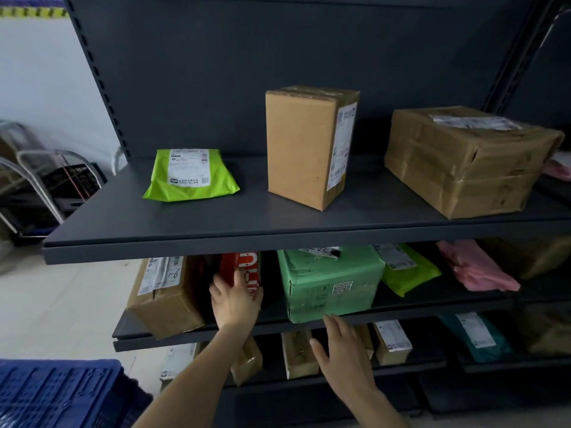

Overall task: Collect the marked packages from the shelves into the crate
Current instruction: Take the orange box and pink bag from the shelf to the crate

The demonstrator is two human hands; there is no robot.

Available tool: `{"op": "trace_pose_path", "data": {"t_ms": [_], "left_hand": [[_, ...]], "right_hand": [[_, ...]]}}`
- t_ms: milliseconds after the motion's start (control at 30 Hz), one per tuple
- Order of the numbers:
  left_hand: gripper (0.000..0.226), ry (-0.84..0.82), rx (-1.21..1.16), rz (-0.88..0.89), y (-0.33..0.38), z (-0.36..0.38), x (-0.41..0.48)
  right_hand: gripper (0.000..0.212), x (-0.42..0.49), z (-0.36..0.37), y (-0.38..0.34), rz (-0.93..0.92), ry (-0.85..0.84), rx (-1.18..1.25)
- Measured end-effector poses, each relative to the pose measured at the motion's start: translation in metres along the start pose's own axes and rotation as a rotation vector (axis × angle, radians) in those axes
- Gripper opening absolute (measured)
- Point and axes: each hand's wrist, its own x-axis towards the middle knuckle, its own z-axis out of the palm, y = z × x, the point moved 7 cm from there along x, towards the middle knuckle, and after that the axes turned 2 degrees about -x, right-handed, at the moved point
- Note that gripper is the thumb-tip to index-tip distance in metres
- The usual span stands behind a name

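Mid-shelf, left hand gripping red box, white lettering

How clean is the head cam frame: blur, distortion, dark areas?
Head view: wide-angle splays the shelf uprights; motion blur smears the metal frame at far left; lower shelves fall into shadow, the teal pouch dim; the lime pouch is evenly lit, no glare; the left hand holding the red box is sharp.

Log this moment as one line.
left hand: grips red box on middle shelf | right hand: open, by green parcel | crate: lower left
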Motion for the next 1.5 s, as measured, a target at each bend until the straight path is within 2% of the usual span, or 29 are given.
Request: {"op": "trace_pose_path", "data": {"t_ms": [200,333,467,600,767,1000,1167,1300,1500], "left_hand": [[0.059,-0.003,-0.037,-0.012,-0.008,-0.006,-0.032],[0.059,0.005,-0.178,-0.027,-0.015,-0.011,-0.061],[0.057,-0.031,-0.596,-0.172,-0.025,-0.012,-0.081],[0.056,-0.154,-1.087,-0.352,-0.033,0.002,-0.099],[0.04,-0.208,-1.313,-0.472,-0.046,0.014,-0.105],[0.035,-0.3,-1.358,-0.471,-0.058,0.015,-0.091],[0.049,-0.402,-1.363,-0.435,-0.056,0.017,-0.083],[0.057,-0.374,-1.339,-0.401,-0.052,0.014,-0.075],[0.06,-0.234,-1.215,-0.339,-0.049,0.004,-0.07]], "right_hand": [[0.058,-0.005,-0.006,-0.01,-0.042,0.008,0.042],[0.056,-0.013,-0.014,-0.013,-0.065,0.037,0.068],[0.055,-0.022,-0.021,-0.017,-0.104,0.07,0.075],[0.055,-0.029,-0.022,-0.019,-0.129,0.07,0.066],[0.055,-0.032,-0.024,-0.011,-0.128,0.067,0.061],[0.055,-0.031,-0.028,-0.005,-0.084,0.094,0.054],[0.053,-0.029,-0.034,-0.001,-0.036,0.131,0.058],[0.052,-0.027,-0.039,0.013,0.004,0.159,0.065],[0.053,-0.008,-0.057,0.051,0.088,0.19,0.134]]}}
